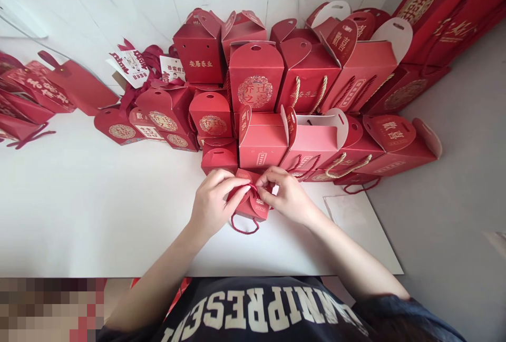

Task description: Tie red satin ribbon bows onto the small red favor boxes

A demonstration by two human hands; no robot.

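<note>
A small red gift box [248, 206] stands on the white table [118, 215], close in front of the stacked boxes. Dark red ribbon [253, 188] crosses its top. My left hand [215, 199] pinches the ribbon from the left side, thumb and index finger together. From the right, my right hand [285, 194] pinches the ribbon between thumb and fingers. A twisted red cord handle [245, 232] loops out from the box's near side onto the table. The fingers partly hide the box top.
Several red boxes [256, 76] with rope handles stand stacked behind. Red bags [85, 86] lie at the far left, beside tags [132, 65] and ribbons. Large red bags [443, 15] stand at the back right. A clear flat sheet [350, 210] lies on the right. The table's front edge is near my body.
</note>
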